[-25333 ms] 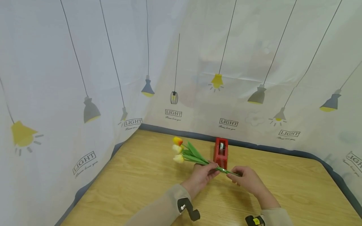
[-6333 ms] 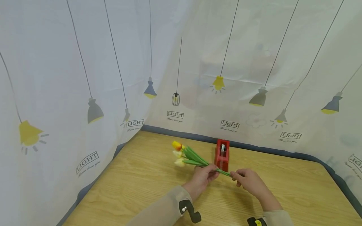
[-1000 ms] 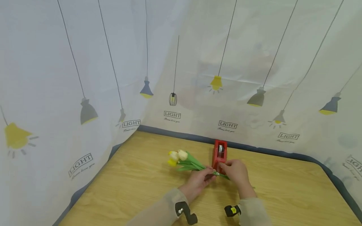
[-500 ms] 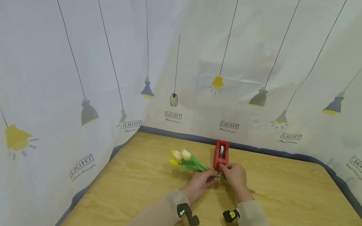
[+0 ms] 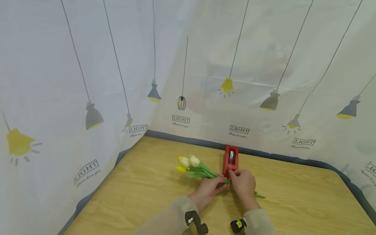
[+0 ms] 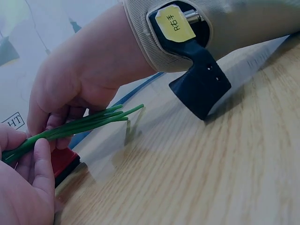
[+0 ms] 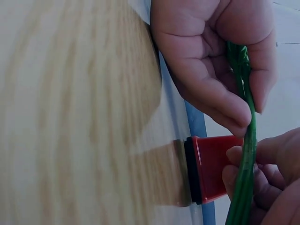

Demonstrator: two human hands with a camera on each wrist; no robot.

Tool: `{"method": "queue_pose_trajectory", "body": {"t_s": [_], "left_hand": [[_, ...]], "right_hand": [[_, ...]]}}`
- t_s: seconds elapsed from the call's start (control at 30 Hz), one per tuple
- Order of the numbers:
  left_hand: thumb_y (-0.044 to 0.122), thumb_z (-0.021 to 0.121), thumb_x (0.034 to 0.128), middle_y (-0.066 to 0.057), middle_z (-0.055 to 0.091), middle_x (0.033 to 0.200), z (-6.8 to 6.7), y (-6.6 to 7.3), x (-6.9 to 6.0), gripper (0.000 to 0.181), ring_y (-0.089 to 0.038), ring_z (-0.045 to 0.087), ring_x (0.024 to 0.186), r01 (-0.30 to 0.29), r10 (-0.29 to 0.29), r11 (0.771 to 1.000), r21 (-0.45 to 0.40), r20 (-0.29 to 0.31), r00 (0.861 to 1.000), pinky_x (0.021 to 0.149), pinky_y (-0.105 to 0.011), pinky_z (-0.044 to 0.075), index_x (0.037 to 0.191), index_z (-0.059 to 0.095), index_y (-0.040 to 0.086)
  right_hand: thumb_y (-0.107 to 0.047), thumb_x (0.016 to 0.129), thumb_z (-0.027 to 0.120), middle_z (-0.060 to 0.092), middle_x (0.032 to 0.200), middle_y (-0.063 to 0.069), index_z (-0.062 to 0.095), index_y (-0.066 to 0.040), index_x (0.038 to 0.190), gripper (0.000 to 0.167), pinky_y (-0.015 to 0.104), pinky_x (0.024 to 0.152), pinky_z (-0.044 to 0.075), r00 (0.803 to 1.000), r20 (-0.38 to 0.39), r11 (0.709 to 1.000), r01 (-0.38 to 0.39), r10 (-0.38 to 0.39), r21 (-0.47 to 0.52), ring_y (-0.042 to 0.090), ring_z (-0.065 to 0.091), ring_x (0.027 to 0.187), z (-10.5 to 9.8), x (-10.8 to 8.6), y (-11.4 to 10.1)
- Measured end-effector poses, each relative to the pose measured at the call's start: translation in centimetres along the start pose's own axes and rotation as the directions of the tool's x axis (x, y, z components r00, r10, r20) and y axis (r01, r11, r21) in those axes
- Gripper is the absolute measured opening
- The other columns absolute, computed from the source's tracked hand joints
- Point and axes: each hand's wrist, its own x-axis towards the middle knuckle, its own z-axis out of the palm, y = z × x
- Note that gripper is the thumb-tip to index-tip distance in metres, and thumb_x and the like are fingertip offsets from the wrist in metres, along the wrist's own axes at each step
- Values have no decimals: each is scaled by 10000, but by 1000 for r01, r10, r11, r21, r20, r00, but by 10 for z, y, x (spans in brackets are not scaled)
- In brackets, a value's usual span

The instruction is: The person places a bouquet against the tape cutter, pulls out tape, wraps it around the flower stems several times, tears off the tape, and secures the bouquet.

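A bunch of tulips point(image 5: 194, 161) with white and yellow heads lies slantwise above the table, heads to the left. My left hand point(image 5: 206, 190) pinches its green stems between thumb and fingers, just below the leaves. Close beside it, my right hand point(image 5: 244, 184) has its fingers curled round the lower stems point(image 7: 246, 168), as the right wrist view shows. Past that hand the stem ends point(image 6: 123, 115) stick out. Directly behind the fingertips stands a red tape dispenser point(image 5: 230, 167) with a roll in it. Whether tape is between the right fingertips is hidden.
The wooden table point(image 5: 141, 182) reaches back to a dark blue border point(image 5: 188, 139). Pale cloth point(image 5: 211, 107) printed with lamps hangs behind and to the left. A black wrist mount point(image 5: 196, 222) sits on the left sleeve, another mount point(image 5: 238, 225) on the right.
Since several seconds ago, my right hand has moved left from the stem ends to the dispenser's front, and the bunch has turned, hiding the orange-yellow head. Over the last second, only slight finger shifts.
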Motion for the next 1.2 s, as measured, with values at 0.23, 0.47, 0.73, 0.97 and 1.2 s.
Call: {"method": "queue_pose_trajectory", "body": {"t_s": [0.23,0.47,0.73,0.97,1.2], "left_hand": [[-23,705,939,-32,743,951,2,0,-2,66,-123,727,880,10,-10,1000,-2,6,1000,896,-275,637,967,742,22],[-30,713,931,-43,747,946,1,-1,-2,70,-124,732,863,20,-20,1000,2,-2,1000,854,-255,639,984,748,-1],[-29,720,929,-43,747,946,0,1,-1,71,-126,730,859,19,-19,1000,7,-7,1000,846,-254,638,988,746,0],[-33,715,923,-49,743,961,-1,2,-3,78,-133,727,864,26,-25,999,19,-4,1000,854,-266,640,990,738,0],[-49,696,898,-31,729,917,-2,3,-5,96,-132,719,832,33,-32,998,47,-13,999,802,-261,639,919,709,44]], "right_hand": [[-273,1001,709,699,667,35,763,-65,729,346,285,577,374,999,-48,1000,12,-11,19,192,540,625,5,-1,5],[-250,992,726,701,663,45,760,-55,732,327,289,574,379,998,-54,1000,25,-25,9,199,544,621,5,-2,6],[-255,999,722,725,695,58,772,-61,738,329,286,587,390,999,-40,1000,25,-25,5,200,560,639,5,-2,6],[-301,1004,720,756,759,46,797,-71,772,336,292,660,397,998,28,996,-55,53,72,211,577,745,2,0,9],[-419,1032,669,793,791,4,824,-38,927,425,240,732,474,975,119,940,-215,189,265,68,655,763,3,-2,8]]}}
